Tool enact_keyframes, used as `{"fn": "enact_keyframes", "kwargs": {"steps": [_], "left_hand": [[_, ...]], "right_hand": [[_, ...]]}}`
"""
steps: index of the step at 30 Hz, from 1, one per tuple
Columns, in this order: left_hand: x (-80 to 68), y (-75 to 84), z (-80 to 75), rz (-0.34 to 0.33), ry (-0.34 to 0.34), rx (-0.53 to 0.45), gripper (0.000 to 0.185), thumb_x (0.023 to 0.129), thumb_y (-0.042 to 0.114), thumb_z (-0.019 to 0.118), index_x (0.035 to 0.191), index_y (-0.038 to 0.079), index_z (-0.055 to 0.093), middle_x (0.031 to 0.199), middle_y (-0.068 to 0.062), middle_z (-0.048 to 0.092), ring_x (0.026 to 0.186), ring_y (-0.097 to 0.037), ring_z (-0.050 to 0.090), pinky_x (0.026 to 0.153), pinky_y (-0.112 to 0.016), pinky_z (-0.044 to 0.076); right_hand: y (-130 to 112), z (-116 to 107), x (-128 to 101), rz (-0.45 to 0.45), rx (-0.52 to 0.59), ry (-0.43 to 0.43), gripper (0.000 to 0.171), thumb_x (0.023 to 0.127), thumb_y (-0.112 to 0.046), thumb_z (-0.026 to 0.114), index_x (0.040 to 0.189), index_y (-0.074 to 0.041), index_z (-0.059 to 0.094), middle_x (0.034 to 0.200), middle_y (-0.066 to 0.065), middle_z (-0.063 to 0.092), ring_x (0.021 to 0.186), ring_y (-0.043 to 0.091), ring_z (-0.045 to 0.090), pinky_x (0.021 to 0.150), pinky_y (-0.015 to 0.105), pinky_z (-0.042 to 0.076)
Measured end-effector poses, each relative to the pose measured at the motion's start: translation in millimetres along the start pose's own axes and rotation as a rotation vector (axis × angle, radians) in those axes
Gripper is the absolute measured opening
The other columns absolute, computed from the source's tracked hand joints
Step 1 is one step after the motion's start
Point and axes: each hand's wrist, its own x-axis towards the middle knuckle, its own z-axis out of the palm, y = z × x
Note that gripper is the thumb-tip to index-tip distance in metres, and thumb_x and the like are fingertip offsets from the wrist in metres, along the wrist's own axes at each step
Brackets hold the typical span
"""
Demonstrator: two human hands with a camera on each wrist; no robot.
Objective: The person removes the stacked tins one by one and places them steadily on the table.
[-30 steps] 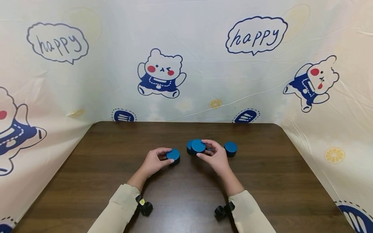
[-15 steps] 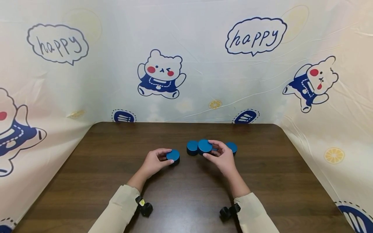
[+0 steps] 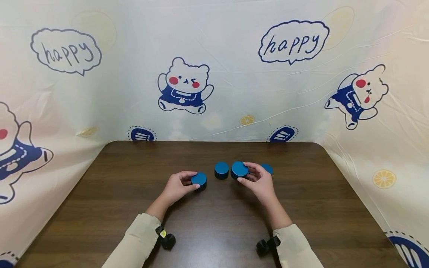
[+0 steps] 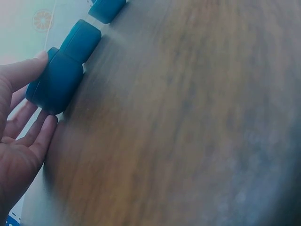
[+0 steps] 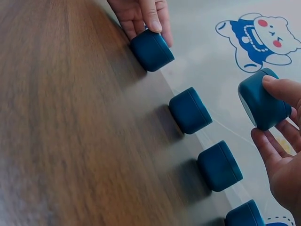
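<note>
My left hand (image 3: 178,186) pinches a short, round blue cylinder (image 3: 199,179) that stands on the table. A seam circles this cylinder (image 4: 59,80) near its top in the left wrist view. My right hand (image 3: 259,184) grips a similar blue cylinder (image 3: 239,169) by thumb and fingers. It is off the table in the right wrist view, with the pale underside of the held cylinder (image 5: 263,99) partly showing. Between the hands stands another blue cylinder (image 3: 221,170). Behind my right hand a far cylinder (image 3: 267,168) is partly hidden. The right wrist view also shows a middle cylinder (image 5: 219,165).
The brown wooden table (image 3: 207,230) ends at the back against a pale cloth (image 3: 231,89) printed with bears and "happy" bubbles. Standing cylinders, including the nearest one (image 5: 244,214), form a spaced row along the table.
My right hand has moved rightward with its blue cylinder, from in front of the standing middle cylinder to beside it, and now covers more of the far right one. My left hand stays put.
</note>
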Motion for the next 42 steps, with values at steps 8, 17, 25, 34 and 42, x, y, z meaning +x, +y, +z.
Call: {"fn": "enact_keyframes", "kwargs": {"steps": [8, 17, 25, 34, 42], "left_hand": [[0.1, -1.0, 1.1, 0.015, -0.008, -0.046, 0.045, 0.080, 0.016, 0.082, 0.122, 0.006, 0.067, 0.119, -0.011, 0.066, 0.102, -0.024, 0.066, 0.086, -0.036, 0.056], [-0.4, -0.9, 1.3, 0.014, 0.003, -0.041, 0.045, 0.080, 0.017, 0.082, 0.121, 0.006, 0.068, 0.119, -0.011, 0.066, 0.103, -0.024, 0.065, 0.087, -0.037, 0.055], [-1.6, 0.0, 1.3, 0.017, 0.000, -0.032, 0.045, 0.080, 0.017, 0.082, 0.121, 0.007, 0.068, 0.119, -0.010, 0.067, 0.102, -0.024, 0.066, 0.087, -0.037, 0.055], [-1.7, 0.7, 0.6, 0.020, 0.001, -0.029, 0.045, 0.080, 0.017, 0.082, 0.121, 0.007, 0.068, 0.119, -0.010, 0.067, 0.102, -0.024, 0.066, 0.087, -0.038, 0.055], [-2.7, 1.1, 1.1, 0.019, 0.005, -0.025, 0.045, 0.080, 0.018, 0.083, 0.121, 0.007, 0.068, 0.118, -0.010, 0.067, 0.102, -0.024, 0.066, 0.088, -0.039, 0.055]], "right_hand": [[2, -3, -1, -0.027, 0.032, 0.008, 0.048, 0.078, -0.004, 0.082, 0.122, -0.007, 0.064, 0.119, 0.014, 0.063, 0.104, 0.027, 0.065, 0.087, 0.026, 0.054], [1, -8, -3, -0.004, 0.015, 0.017, 0.049, 0.078, -0.004, 0.082, 0.123, -0.008, 0.063, 0.120, 0.015, 0.062, 0.105, 0.027, 0.065, 0.087, 0.027, 0.054], [2, -12, -5, -0.005, -0.005, 0.022, 0.049, 0.078, -0.005, 0.082, 0.123, -0.008, 0.063, 0.120, 0.014, 0.061, 0.105, 0.027, 0.065, 0.089, 0.029, 0.053], [-1, -16, -7, -0.006, -0.027, 0.035, 0.049, 0.078, -0.006, 0.082, 0.123, -0.008, 0.063, 0.118, 0.014, 0.061, 0.104, 0.027, 0.064, 0.089, 0.030, 0.053], [0, -20, -8, -0.042, -0.018, 0.055, 0.049, 0.077, -0.003, 0.082, 0.122, -0.006, 0.063, 0.118, 0.015, 0.061, 0.101, 0.025, 0.066, 0.088, 0.029, 0.054]]}}
